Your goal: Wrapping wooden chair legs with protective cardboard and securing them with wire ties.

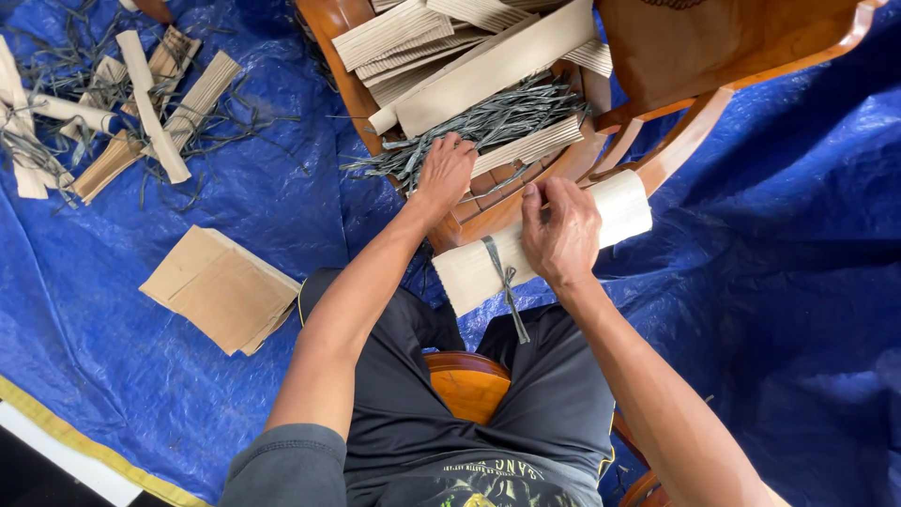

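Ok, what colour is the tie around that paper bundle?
Dark grey, knotted around the pale tan bundle; the tie shows best in the head view.

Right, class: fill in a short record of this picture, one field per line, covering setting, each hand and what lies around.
Setting: blue plastic tarp, person seated
Left hand: on the pile of thin grey strips on the wooden chair
Right hand: pressing down the tied pale bundle of folded paper
Tie: grey strip knot on the bundle
Nearby: flat brown cardboard stack on the tarp
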